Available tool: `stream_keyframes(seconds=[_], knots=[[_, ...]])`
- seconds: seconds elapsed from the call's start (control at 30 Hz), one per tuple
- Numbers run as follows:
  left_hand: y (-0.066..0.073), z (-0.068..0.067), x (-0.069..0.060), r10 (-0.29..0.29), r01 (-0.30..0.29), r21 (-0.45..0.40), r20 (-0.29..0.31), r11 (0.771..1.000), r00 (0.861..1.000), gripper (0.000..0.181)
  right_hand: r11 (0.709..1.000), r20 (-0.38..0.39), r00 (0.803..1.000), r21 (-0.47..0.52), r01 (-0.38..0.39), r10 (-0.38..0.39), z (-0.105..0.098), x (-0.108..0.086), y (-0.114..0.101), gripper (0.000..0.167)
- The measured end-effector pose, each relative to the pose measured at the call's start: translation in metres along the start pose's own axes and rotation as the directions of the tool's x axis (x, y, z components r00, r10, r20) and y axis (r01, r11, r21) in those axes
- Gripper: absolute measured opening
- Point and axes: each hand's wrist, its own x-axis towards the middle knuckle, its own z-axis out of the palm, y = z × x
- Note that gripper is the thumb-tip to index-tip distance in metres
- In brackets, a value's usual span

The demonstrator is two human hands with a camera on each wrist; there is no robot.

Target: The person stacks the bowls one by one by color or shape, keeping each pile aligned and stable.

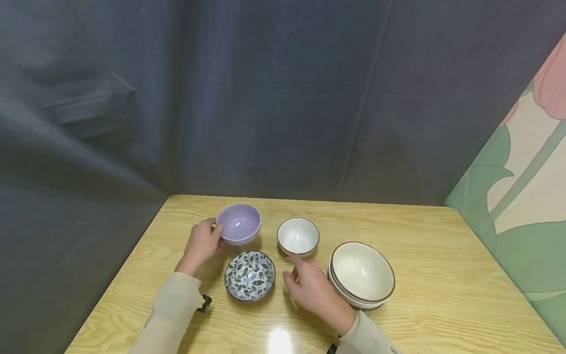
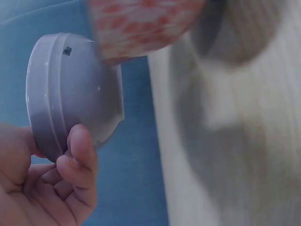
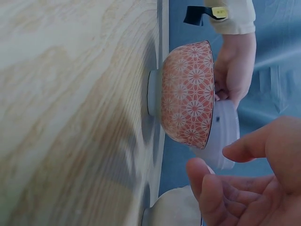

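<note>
Wooden table (image 1: 442, 275): two single bowls (image 1: 249, 275) (image 1: 298, 235), one stack (image 1: 363, 270); left hand (image 1: 203, 246) pinching one purple bowl (image 1: 239, 223), right hand (image 1: 311, 287) spread.

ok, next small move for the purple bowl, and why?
I'd probably bring the purple bowl over the patterned bowl and ease it down: the left hand grips it by the side, raised off the table, while the patterned bowl stands upright, empty and nearer the person.
</note>
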Motion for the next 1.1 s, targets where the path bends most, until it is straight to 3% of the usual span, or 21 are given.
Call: stream_keyframes(seconds=[0.23,0.5,0.77,1.1], knots=[[0.006,-0.019,-0.018,0.010,-0.010,0.018,0.010,1.000,1.000,0.031,1.000,0.004,1.000,0.009,0.011,-0.011,0.003,0.001,0.001,0.034],[0.013,-0.027,-0.039,0.063,-0.064,0.020,0.045,0.998,0.997,0.029,1.000,0.012,1.000,0.008,0.005,-0.005,0.004,0.000,0.003,0.034],[0.022,-0.025,-0.056,0.075,-0.076,0.010,0.083,0.997,0.994,0.028,1.000,0.003,1.000,-0.006,0.008,-0.008,0.002,0.001,0.003,0.033],[0.030,-0.016,-0.074,0.047,-0.045,-0.017,0.160,0.999,0.986,0.028,1.000,0.020,1.000,0.009,-0.016,0.016,0.000,0.001,0.006,0.033]])
